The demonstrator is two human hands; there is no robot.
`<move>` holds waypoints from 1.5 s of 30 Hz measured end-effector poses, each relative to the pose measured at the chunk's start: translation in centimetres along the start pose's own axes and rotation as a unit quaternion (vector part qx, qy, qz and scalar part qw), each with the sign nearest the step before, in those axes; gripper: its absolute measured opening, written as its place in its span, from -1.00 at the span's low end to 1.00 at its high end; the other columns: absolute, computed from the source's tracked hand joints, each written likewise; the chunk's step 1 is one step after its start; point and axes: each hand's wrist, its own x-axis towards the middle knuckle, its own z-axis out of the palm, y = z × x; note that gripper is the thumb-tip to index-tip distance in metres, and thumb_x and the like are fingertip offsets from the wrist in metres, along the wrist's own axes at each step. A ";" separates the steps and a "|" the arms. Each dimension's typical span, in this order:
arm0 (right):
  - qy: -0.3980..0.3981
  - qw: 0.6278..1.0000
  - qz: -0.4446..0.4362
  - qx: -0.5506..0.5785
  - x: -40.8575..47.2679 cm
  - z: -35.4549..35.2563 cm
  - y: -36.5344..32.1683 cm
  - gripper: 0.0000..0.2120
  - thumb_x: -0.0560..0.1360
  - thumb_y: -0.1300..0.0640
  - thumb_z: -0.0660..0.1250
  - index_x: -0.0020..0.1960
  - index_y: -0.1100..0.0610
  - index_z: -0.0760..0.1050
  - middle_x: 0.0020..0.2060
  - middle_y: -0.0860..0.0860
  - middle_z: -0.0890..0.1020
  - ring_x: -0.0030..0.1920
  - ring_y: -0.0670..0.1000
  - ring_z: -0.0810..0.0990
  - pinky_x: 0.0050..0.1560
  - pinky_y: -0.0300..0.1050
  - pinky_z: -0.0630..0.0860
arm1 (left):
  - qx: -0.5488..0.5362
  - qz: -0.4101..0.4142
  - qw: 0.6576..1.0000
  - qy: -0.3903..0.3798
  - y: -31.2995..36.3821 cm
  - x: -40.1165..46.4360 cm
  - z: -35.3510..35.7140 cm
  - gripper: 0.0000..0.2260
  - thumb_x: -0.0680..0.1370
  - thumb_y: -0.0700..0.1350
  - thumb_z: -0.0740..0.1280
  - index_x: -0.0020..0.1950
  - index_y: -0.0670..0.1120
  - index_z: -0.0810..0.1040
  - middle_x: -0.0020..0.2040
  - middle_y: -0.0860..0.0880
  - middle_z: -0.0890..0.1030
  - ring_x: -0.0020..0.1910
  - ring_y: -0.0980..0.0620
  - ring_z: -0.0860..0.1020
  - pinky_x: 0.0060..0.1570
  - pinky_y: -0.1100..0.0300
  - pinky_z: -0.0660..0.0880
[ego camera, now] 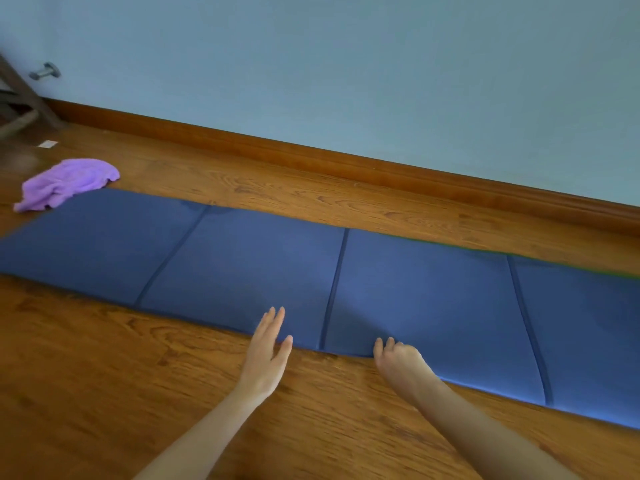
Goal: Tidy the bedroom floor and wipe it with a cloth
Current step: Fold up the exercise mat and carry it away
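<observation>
A: Where's the mat point(242, 258)?
B: Flat on the floor point(86, 375), along the wall point(346, 64). Cloth point(65, 183) crumpled at the mat's far left corner.
A: Hands?
B: Left hand point(266, 355) flat, fingers straight, at the mat's near edge. Right hand point(398, 362) curls there too; whether it grips, I can't tell.

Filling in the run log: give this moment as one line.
left hand: open, at mat edge | right hand: at mat edge, grip unclear | cloth: floor, untouched
</observation>
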 end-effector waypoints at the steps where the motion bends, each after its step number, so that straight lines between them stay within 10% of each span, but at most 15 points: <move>1: -0.008 1.000 -0.004 -0.001 -0.3 -0.3 0.0 -0.45 0.53 0.45 0.08 0.45 0.44 -0.05 0.20 0.33 0.43 0.05 0.22 0.54 -0.25 -0.08 0.33 | 0.010 -0.011 0.999 0.034 -0.5 0.0 -0.4 -0.51 0.62 -0.06 0.15 0.52 -0.03 0.08 0.53 0.03 0.07 0.51 0.12 -0.04 0.42 0.22 -0.05; 5: -0.062 0.997 -0.031 -0.015 -2.6 -0.1 -1.1 -0.45 0.53 0.45 0.05 0.47 0.44 -0.08 0.18 0.33 0.43 -0.24 0.16 0.37 -0.47 -0.14 0.10 | -0.004 -0.129 0.980 0.153 -2.0 -0.3 -1.7 -0.47 0.62 -0.13 0.17 0.53 -0.10 0.02 0.55 -0.06 0.03 0.53 0.01 -0.07 0.45 0.11 -0.06; 11: -0.097 0.995 -0.033 -0.012 -5.7 0.1 -3.1 -0.51 0.54 0.45 -0.04 0.43 0.50 -0.07 0.28 0.38 0.34 0.16 0.24 0.47 -0.28 -0.10 0.27 | -0.068 -0.320 0.904 0.274 -3.2 -1.3 -4.0 -0.43 0.61 -0.20 0.16 0.54 -0.18 -0.05 0.55 -0.17 -0.03 0.52 -0.12 -0.05 0.46 0.01 0.01; 15: 0.015 1.000 0.009 -0.025 -5.6 2.6 -4.0 -0.50 0.47 0.47 -0.13 -0.13 0.47 0.60 -0.31 0.41 0.59 -0.48 0.28 0.55 -0.64 -0.19 0.41 | -0.048 -0.374 0.874 0.308 -6.0 -2.7 -6.6 -0.44 0.61 -0.18 0.14 0.53 -0.20 -0.06 0.54 -0.18 -0.03 0.52 -0.14 -0.04 0.45 0.02 -0.02; 18: 0.018 0.996 0.055 0.062 -5.9 2.6 -4.6 -0.70 0.12 0.33 0.26 -0.22 0.40 0.64 -0.37 0.37 0.60 -0.54 0.25 0.54 -0.67 -0.08 0.43 | -0.082 -0.409 0.848 0.326 -8.0 -3.6 -8.5 -0.43 0.61 -0.16 0.14 0.53 -0.20 -0.07 0.54 -0.18 -0.01 0.51 -0.14 -0.01 0.46 0.02 -0.02; 24: 0.049 0.988 -0.041 0.139 -3.8 -0.3 -5.1 -0.48 0.31 0.08 0.04 0.11 0.25 0.56 -0.04 0.17 0.68 -0.11 0.13 0.69 -0.24 -0.07 0.62 | -0.332 -0.468 0.713 0.403 -8.1 -2.8 -12.1 -0.35 0.58 -0.13 0.25 0.54 -0.10 -0.08 0.51 -0.17 0.13 0.45 -0.21 0.20 0.41 -0.06 0.16; 32: 0.021 0.977 -0.067 0.202 -0.7 -2.6 -8.7 -0.42 0.40 -0.21 0.23 0.29 0.13 0.36 0.23 0.04 0.56 0.21 0.04 0.54 -0.09 -0.17 0.59 | -0.532 -0.399 0.607 0.435 -10.9 -2.4 -14.5 -0.41 0.46 -0.18 0.43 0.43 -0.11 0.27 0.37 -0.11 0.38 0.34 -0.12 0.37 0.32 -0.04 0.36; 34: -0.006 0.970 -0.040 0.241 -0.6 -3.3 -9.6 -0.14 0.30 -0.21 0.43 0.41 0.27 0.28 0.40 0.10 0.21 0.37 0.14 0.39 0.20 -0.07 0.47 | -0.567 -0.389 0.601 0.406 -11.4 -2.7 -15.0 -0.45 0.47 -0.15 0.42 0.40 -0.16 0.30 0.37 -0.16 0.38 0.35 -0.14 0.36 0.32 -0.04 0.36; 36: -0.006 0.963 -0.035 0.267 -0.4 -3.4 -10.2 -0.22 0.53 -0.12 0.21 0.53 0.23 -0.11 0.45 0.05 -0.23 0.53 0.12 -0.08 0.47 -0.02 0.04 | -0.582 -0.367 0.619 0.379 -11.9 -2.8 -15.9 -0.45 0.48 -0.12 0.41 0.41 -0.15 0.30 0.37 -0.15 0.38 0.36 -0.15 0.34 0.33 -0.07 0.35; 45: -0.054 0.949 -0.036 0.309 0.0 -2.8 -9.8 -0.31 0.61 -0.01 0.09 0.53 0.15 -0.26 0.51 0.07 -0.27 0.52 0.06 -0.25 0.49 -0.07 -0.11 | -0.624 -0.268 0.667 0.306 -8.9 -1.5 -18.9 -0.71 0.47 -0.11 0.40 0.15 -0.01 0.44 0.13 -0.05 0.53 0.18 -0.08 0.49 0.22 -0.12 0.43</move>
